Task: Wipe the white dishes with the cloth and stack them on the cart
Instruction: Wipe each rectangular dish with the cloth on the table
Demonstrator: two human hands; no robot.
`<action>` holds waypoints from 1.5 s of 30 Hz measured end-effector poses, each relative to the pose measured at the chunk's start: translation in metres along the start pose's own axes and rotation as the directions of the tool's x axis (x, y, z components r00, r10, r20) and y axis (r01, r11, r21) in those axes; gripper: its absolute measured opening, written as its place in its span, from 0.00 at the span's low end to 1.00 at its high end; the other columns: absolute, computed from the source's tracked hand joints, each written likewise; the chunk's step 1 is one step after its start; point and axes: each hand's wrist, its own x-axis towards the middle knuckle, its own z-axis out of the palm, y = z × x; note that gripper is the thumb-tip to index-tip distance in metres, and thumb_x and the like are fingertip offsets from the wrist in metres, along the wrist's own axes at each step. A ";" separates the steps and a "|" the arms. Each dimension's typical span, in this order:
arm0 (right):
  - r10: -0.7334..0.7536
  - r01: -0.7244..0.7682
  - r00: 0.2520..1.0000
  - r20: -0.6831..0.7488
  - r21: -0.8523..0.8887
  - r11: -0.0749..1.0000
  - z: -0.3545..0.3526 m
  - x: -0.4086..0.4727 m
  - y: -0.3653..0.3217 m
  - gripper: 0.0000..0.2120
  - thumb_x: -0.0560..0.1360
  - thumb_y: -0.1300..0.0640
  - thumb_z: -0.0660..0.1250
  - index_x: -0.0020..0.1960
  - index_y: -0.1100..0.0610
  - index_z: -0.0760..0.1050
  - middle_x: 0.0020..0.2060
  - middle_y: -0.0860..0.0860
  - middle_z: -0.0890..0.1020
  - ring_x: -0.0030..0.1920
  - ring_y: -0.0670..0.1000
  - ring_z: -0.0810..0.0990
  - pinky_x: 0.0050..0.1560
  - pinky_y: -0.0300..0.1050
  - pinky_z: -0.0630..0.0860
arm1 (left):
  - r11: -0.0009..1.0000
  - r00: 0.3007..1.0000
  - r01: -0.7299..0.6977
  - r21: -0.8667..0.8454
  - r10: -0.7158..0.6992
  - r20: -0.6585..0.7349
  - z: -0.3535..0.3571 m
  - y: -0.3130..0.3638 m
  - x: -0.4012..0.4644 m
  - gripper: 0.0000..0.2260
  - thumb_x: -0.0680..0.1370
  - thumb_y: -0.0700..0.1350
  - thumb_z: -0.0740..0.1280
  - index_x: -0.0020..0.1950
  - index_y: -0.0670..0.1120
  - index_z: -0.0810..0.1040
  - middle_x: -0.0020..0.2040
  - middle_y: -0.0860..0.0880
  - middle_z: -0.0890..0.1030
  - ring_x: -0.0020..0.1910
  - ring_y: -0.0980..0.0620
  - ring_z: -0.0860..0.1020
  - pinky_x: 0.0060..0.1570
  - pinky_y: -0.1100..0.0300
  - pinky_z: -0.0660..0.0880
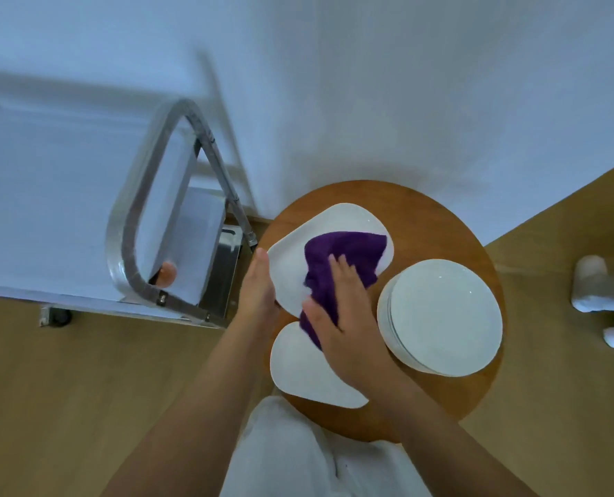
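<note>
My left hand [258,285] grips the left edge of a white curved dish [337,218], holding it tilted above the round wooden table [438,217]. A purple cloth [348,252] lies across the dish's face, and my right hand [341,317] presses flat on it, thumb around the cloth's lower end. A second white curved dish [301,367] lies on the table below my right hand. To the right stands a stack of round white plates [441,317]. The metal cart [144,224] stands to the left, its top covered in white.
The cart's metal handle loop [176,113] rises near the table's left side, with a wheel [59,315] at the floor. A white wall lies behind. White-socked feet [599,292] of another person stand on the wooden floor at right. My white trousers [298,453] fill the bottom.
</note>
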 end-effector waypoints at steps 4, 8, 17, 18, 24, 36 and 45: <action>-0.166 0.326 0.919 0.359 -0.452 0.830 0.007 -0.003 -0.003 0.28 0.78 0.42 0.34 0.76 0.48 0.43 0.76 0.45 0.49 0.75 0.47 0.40 0.68 0.46 0.30 | 0.996 0.994 -0.081 0.042 0.078 0.072 -0.006 0.009 -0.028 0.21 0.79 0.64 0.55 0.55 0.50 0.78 0.47 0.47 0.84 0.47 0.49 0.82 0.35 0.59 0.80; -0.314 0.480 0.874 0.370 -0.560 0.675 -0.002 0.003 -0.006 0.27 0.79 0.41 0.34 0.76 0.46 0.44 0.76 0.45 0.49 0.76 0.50 0.40 0.66 0.50 0.26 | 0.994 0.991 -0.112 0.020 0.110 0.073 -0.018 0.016 -0.044 0.21 0.79 0.64 0.57 0.49 0.49 0.80 0.40 0.48 0.86 0.44 0.48 0.83 0.38 0.55 0.79; -0.385 0.420 0.899 0.208 -0.656 0.627 -0.011 0.013 -0.019 0.26 0.79 0.42 0.42 0.75 0.47 0.55 0.74 0.48 0.62 0.75 0.55 0.55 0.69 0.64 0.44 | 0.947 0.939 -0.320 0.027 0.313 0.142 -0.015 0.037 -0.072 0.21 0.79 0.62 0.57 0.52 0.50 0.82 0.46 0.49 0.86 0.48 0.50 0.83 0.47 0.53 0.77; -0.389 0.391 0.907 0.162 -0.666 0.635 -0.012 0.013 -0.024 0.25 0.79 0.42 0.45 0.74 0.48 0.58 0.72 0.49 0.66 0.73 0.56 0.60 0.68 0.65 0.51 | 0.936 0.928 -0.352 0.020 0.346 0.137 -0.015 0.039 -0.075 0.20 0.79 0.62 0.57 0.53 0.51 0.82 0.46 0.50 0.86 0.48 0.51 0.83 0.47 0.54 0.77; -0.290 0.204 0.956 -0.034 -0.634 0.746 -0.030 0.036 -0.026 0.28 0.78 0.41 0.41 0.76 0.47 0.46 0.76 0.48 0.52 0.75 0.55 0.48 0.71 0.63 0.48 | 0.923 0.925 -0.378 -0.080 0.379 0.005 -0.019 0.046 -0.082 0.20 0.77 0.65 0.58 0.48 0.51 0.79 0.40 0.49 0.85 0.43 0.48 0.83 0.39 0.55 0.78; -0.177 0.079 0.887 -0.427 -0.236 0.968 -0.081 0.057 -0.025 0.25 0.79 0.52 0.58 0.74 0.55 0.57 0.72 0.56 0.62 0.64 0.60 0.69 0.61 0.50 0.69 | 0.895 0.918 -0.390 -0.215 0.395 -0.022 -0.010 0.063 -0.086 0.16 0.74 0.65 0.63 0.44 0.54 0.78 0.35 0.54 0.85 0.42 0.48 0.84 0.45 0.50 0.81; 0.241 0.020 0.863 -0.444 0.508 0.861 -0.058 0.041 -0.062 0.30 0.75 0.59 0.65 0.73 0.57 0.57 0.63 0.52 0.73 0.60 0.51 0.75 0.53 0.37 0.70 | 0.832 0.971 -0.210 -0.513 0.240 -0.007 0.025 0.066 -0.103 0.21 0.75 0.67 0.62 0.55 0.52 0.77 0.47 0.49 0.85 0.45 0.47 0.84 0.40 0.53 0.82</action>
